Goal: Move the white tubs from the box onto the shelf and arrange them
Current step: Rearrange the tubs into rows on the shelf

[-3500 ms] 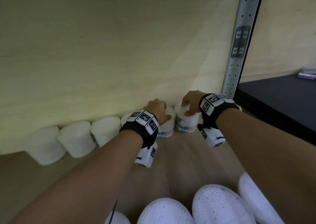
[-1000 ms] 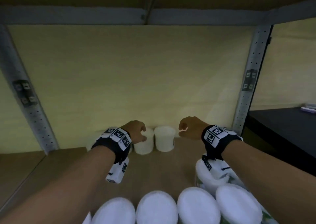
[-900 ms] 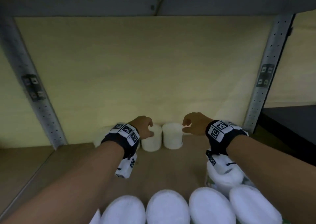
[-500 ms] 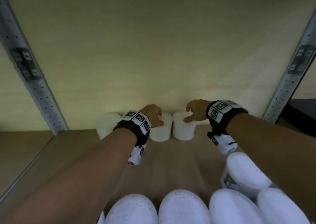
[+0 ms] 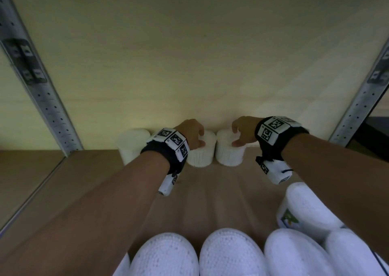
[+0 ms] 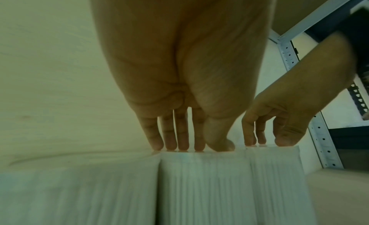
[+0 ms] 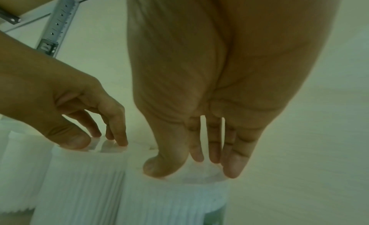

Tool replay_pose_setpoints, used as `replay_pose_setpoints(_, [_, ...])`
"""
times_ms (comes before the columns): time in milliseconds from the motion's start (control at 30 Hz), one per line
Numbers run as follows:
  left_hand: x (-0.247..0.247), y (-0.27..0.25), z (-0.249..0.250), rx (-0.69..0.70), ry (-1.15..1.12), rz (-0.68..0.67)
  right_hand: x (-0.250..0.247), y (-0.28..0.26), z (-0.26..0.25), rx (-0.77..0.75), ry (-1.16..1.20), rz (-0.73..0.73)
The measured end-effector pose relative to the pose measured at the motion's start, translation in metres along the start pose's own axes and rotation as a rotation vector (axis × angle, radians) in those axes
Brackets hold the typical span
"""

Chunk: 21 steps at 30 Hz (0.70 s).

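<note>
Several white tubs stand in a row against the back wall of the wooden shelf [image 5: 210, 191]. My left hand [image 5: 194, 134] sits on top of one white tub [image 5: 201, 153], thumb and fingertips touching its lid [image 6: 201, 154]. My right hand [image 5: 239, 132] sits the same way on the neighbouring tub [image 5: 229, 153], thumb near the lid's front rim [image 7: 179, 181], fingers further back. The two tubs touch side by side. Another tub [image 5: 131, 144] stands further left; my left wrist hides what is between. The box is out of view.
A second row of white tubs [image 5: 230, 252] lines the shelf's front edge below my arms, with one more tub [image 5: 305, 206] behind it on the right. Grey metal uprights [image 5: 48, 107] [image 5: 357, 107] frame the bay. Bare shelf board lies between the two rows.
A second ago both hands hovered in front of the back tubs with curled fingers. They have since moved forward and come down onto the two lids. My view has dropped lower.
</note>
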State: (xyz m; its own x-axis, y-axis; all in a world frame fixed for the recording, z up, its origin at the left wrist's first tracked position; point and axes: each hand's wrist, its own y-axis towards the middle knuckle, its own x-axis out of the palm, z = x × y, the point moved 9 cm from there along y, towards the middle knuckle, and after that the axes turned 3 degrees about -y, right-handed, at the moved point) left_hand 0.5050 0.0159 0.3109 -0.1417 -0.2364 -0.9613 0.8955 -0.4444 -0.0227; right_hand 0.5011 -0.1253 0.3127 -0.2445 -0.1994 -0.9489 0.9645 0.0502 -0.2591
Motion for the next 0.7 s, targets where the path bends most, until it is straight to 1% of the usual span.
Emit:
replay_pose_setpoints(267, [0.0009, -0.0011, 0.0006, -0.003, -0.023, 0.001, -0.0005, -0.003, 0.0012, -0.021, -0.014, 0.032])
replay_pose_setpoints(500, [0.0036, -0.0001, -0.0024, -0.004, -0.008, -0.008, 0.0013, -0.0013, 0.0, 0.0, -0.049, 0.008])
replay_pose_setpoints(700, [0.0032, -0.0002, -0.0025, -0.001, 0.008, 0.002, 0.002, 0.0034, -0.0054, 0.051, -0.06, 0.037])
